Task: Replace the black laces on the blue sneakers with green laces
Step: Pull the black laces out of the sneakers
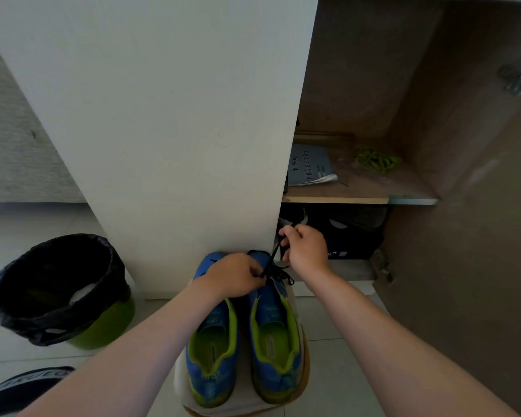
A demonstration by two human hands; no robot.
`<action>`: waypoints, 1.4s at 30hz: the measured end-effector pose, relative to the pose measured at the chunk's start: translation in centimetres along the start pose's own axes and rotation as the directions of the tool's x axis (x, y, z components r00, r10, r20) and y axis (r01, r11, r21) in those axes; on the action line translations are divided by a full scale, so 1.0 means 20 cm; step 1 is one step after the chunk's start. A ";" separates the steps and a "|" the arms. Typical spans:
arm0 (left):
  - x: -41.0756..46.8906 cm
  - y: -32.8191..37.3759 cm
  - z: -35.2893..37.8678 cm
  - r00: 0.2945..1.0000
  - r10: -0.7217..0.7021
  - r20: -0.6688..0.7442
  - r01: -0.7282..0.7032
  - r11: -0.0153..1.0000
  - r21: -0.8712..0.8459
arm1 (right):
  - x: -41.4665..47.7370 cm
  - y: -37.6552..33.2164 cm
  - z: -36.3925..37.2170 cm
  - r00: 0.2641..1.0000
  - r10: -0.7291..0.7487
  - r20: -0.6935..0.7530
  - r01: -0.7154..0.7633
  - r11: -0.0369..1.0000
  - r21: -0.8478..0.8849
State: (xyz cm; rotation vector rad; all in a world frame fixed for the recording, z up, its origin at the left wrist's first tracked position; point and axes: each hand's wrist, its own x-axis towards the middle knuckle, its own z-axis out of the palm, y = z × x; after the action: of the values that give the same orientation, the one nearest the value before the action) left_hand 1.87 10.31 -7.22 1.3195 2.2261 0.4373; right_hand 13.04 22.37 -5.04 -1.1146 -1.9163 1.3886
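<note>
Head view, right hand (308, 250) pinching black lace (273, 259), sneakers (272, 350) against cabinet (163, 121)

Looked like a home hallway: showed pale floor tiles (337, 356), a white cabinet (163, 115) with its door (463, 266) open, a shelf (358, 194) bearing a booklet (310, 165), a dark shoe box (352, 239) beneath, a green bin (109, 329) lined with a black bag (18, 296)

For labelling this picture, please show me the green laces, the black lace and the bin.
green laces (375, 160): head view, middle of the bundle.
black lace (273, 254): head view, the taut straight strand.
bin (112, 323): head view, green side wall.
</note>
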 end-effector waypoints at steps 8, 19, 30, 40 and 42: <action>0.03 0.05 -0.02 0.943 -0.112 -0.314 -0.041 0.896 -0.442 | -0.05 -0.02 0.03 0.892 0.267 0.365 -0.170 0.946 -0.277; 0.03 0.04 -0.02 0.975 -0.084 -0.208 -0.016 0.898 -0.440 | -0.01 0.04 0.03 0.955 0.127 0.270 -0.071 0.975 -0.209; 0.01 -0.01 0.03 0.999 0.046 -0.023 -0.045 0.998 0.034 | 0.02 -0.01 -0.07 0.965 0.221 0.144 -0.071 0.744 -0.665; 0.03 0.04 0.11 0.954 0.236 -0.184 -0.149 0.909 0.390 | -0.05 0.12 -0.06 0.860 0.034 0.509 0.421 0.517 -0.745; 0.04 0.03 0.12 0.948 0.259 -0.185 -0.153 0.880 0.449 | -0.06 0.15 -0.06 0.857 0.047 0.513 0.434 0.470 -0.768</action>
State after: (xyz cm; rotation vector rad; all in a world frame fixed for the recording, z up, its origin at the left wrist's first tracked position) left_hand 3.42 11.42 -9.12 1.8335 2.4873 0.1868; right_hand 15.48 22.42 -7.43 -0.8828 -3.1948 0.4563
